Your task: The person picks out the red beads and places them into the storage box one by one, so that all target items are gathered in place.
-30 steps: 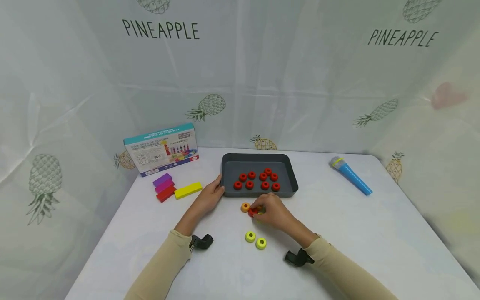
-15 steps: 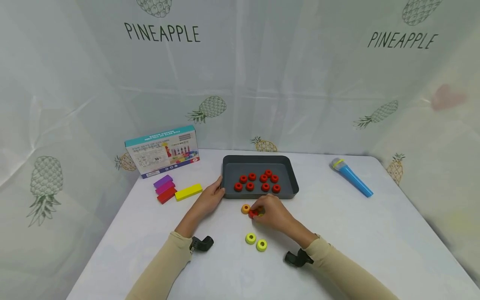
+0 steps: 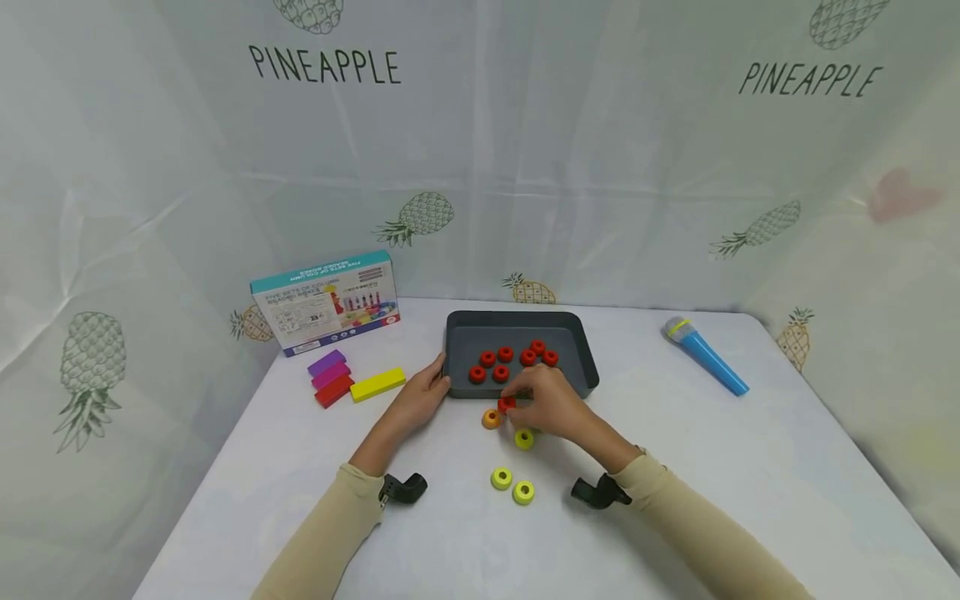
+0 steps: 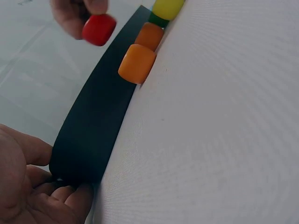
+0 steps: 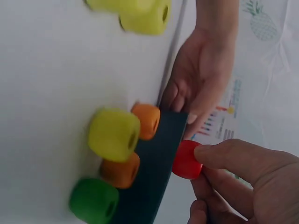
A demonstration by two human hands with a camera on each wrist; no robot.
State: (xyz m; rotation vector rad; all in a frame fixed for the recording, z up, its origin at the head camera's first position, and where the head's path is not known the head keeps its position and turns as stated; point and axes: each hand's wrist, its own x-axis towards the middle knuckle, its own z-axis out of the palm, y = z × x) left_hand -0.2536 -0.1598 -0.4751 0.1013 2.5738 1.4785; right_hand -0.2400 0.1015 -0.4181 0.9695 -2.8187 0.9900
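My right hand (image 3: 551,402) pinches a red bead (image 5: 187,159) between thumb and fingers, raised just in front of the near wall of a dark grey tray (image 3: 461,329). My left hand (image 3: 420,395) grips the tray's near left corner, thumb at the rim and fingers curled at the wall's foot. Several red beads (image 3: 501,373) lie inside the tray. On the table before it, an orange bead (image 3: 491,419) and a yellow bead (image 3: 523,439) stand close to the right hand. A darker orange bead (image 5: 120,171) and a green bead (image 5: 94,199) show in the right wrist view.
Two yellow-green beads (image 3: 513,485) lie nearer me. To the left are a yellow block (image 3: 377,384), purple, pink and red blocks (image 3: 330,377), and a printed box (image 3: 326,302) standing behind them. A blue toy microphone (image 3: 705,354) lies at the right.
My right hand has lifted the red bead off the table and moved it toward the tray, uncovering a yellow bead. The left hand stays at the tray's corner.
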